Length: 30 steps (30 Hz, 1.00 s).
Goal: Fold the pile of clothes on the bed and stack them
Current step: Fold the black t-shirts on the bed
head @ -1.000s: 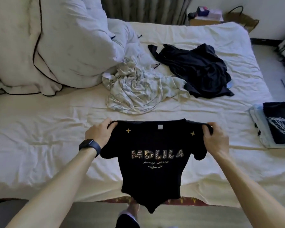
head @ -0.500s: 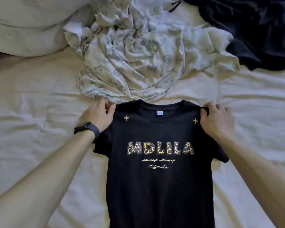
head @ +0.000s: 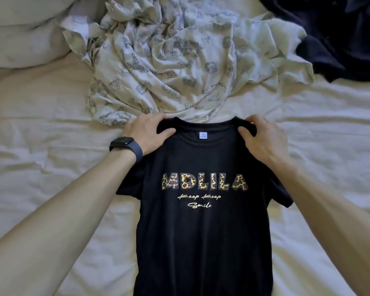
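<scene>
T-shirt (head: 203, 231), black, laid print-up on bed (head: 41, 167), collar at far end. Left hand (head: 146, 133) and right hand (head: 263, 139) each pinching one shoulder beside the collar, judged to draw fabric taut and square before folding. Pale patterned garment (head: 169, 60) crumpled just beyond the collar; dark garment (head: 340, 39) beyond the right-hand shoulder. Both unfolded, awaiting turn.

Single head-worn view, steeply downward, close above the bed (head: 30, 129)
</scene>
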{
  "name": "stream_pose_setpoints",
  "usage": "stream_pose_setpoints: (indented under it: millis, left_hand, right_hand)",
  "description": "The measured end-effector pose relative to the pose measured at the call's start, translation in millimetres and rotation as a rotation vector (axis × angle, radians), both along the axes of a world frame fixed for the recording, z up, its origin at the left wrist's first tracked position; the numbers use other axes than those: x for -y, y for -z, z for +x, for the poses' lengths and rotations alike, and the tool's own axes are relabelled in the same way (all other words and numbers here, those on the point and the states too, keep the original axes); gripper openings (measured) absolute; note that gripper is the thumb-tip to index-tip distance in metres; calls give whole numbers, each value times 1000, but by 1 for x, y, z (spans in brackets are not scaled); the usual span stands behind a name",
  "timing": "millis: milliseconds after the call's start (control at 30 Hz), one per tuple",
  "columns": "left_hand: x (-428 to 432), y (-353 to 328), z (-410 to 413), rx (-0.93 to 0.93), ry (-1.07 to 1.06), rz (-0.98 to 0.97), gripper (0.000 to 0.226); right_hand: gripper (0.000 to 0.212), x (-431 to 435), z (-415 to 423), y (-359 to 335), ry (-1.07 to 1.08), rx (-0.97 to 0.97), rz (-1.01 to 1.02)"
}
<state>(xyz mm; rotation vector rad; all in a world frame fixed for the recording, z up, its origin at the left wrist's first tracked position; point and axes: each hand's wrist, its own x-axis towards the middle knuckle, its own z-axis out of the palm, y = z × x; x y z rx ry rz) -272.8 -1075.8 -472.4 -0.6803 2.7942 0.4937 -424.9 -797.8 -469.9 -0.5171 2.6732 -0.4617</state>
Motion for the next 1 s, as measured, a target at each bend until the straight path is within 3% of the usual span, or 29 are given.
stream_pose_setpoints:
  millis: [167, 233, 300, 400, 467, 633, 800, 900, 1000]
  left_hand:
    - [2, -11, 65, -65, -174, -180, 66]
    - [-26, -15, 94, -122, -68, -241, 72]
    - [-71, -18, 110, -140, 114, -185, 73]
    - [-144, -15, 107, -104, 383, -65, 73]
    - [-185, -6, 100, -1, 423, -12, 71]
    - [-216, 25, 96, 154, 360, -48, 72]
    - [-214, 20, 94, 177, 373, -44, 71]
    - [-214, -2, 120, 130, 242, -26, 69]
    - [-224, -26, 180, 83, -149, 31, 68]
  right_hand:
    - [62, -47, 33, -8, 408, 79, -110]
    - [63, -74, 52, -11, 607, 185, -164]
    - [57, -96, 67, -11, 746, 329, -223]
    - [32, -109, 79, -7, 738, 434, -190]
    - [16, -113, 74, -5, 694, 459, -204]
    - [17, -148, 36, -3, 826, 153, -290]
    - [23, -147, 55, -2, 759, 182, -251]
    - [30, -145, 89, -20, 862, 139, -354]
    - [29, -156, 160, -41, 748, 142, -331]
